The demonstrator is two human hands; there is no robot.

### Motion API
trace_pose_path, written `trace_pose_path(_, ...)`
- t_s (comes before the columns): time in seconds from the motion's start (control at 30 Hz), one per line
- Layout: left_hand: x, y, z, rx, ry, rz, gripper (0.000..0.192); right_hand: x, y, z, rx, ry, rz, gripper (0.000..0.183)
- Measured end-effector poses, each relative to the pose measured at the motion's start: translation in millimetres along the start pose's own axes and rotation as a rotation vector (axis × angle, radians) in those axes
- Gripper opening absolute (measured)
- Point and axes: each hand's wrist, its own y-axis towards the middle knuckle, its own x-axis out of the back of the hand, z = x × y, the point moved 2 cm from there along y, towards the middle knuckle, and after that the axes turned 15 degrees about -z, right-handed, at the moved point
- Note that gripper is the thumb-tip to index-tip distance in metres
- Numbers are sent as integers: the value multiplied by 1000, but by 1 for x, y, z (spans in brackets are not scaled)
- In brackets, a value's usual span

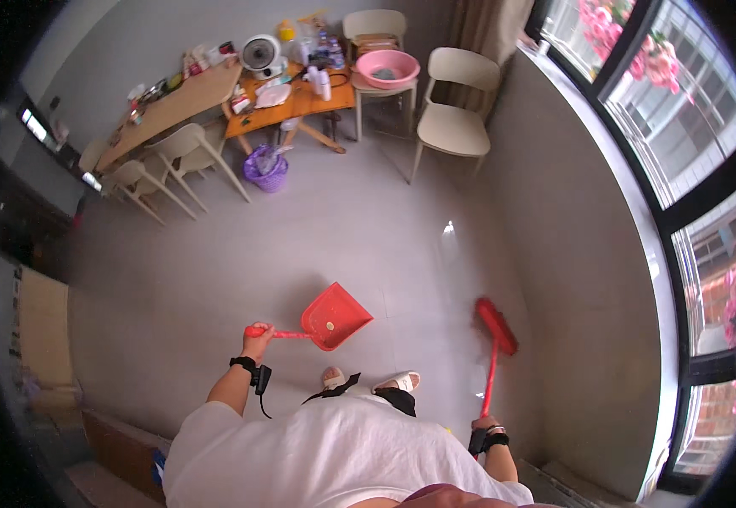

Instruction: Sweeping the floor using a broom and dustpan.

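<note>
My left hand (257,341) is closed round the handle of a red plastic dustpan (340,311), whose pan is over the floor in front of my feet. A small pale round thing (330,326) and some specks lie in the pan. At the lower right my right hand (486,425) grips the red handle of a broom (496,325). The broom's red head is by the base of the wall under the window, slightly blurred; whether it touches the floor I cannot tell. Both wrists wear black straps.
A purple wastebasket (272,182) stands by an orange wooden table (336,96) bearing a fan (261,56) and bottles. Pale chairs (453,130) stand along the far side, one holding a pink basin (387,68). A long wooden table (174,113) is at the left, the window wall (571,267) at the right.
</note>
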Motion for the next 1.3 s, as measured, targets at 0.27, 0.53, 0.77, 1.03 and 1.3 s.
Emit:
trace_pose_path(0.27,31,6,51,-167,347,-156,16,-19,-20,75,272,-24,21,30)
trace_pose_path(0.53,42,11,63,-99,195,-115,11,25,18,120,563,-143,-133,20)
trace_pose_path(0.77,44,25,88,-79,242,-126,10,44,67,198,192,-96,-72,20)
trace_pose_path(1.03,45,33,99,-163,266,-130,12,-18,-63,182,405,-55,194,17)
trace_pose_path(1.3,60,24,93,-114,201,-215,14,25,-101,198,726,92,305,20)
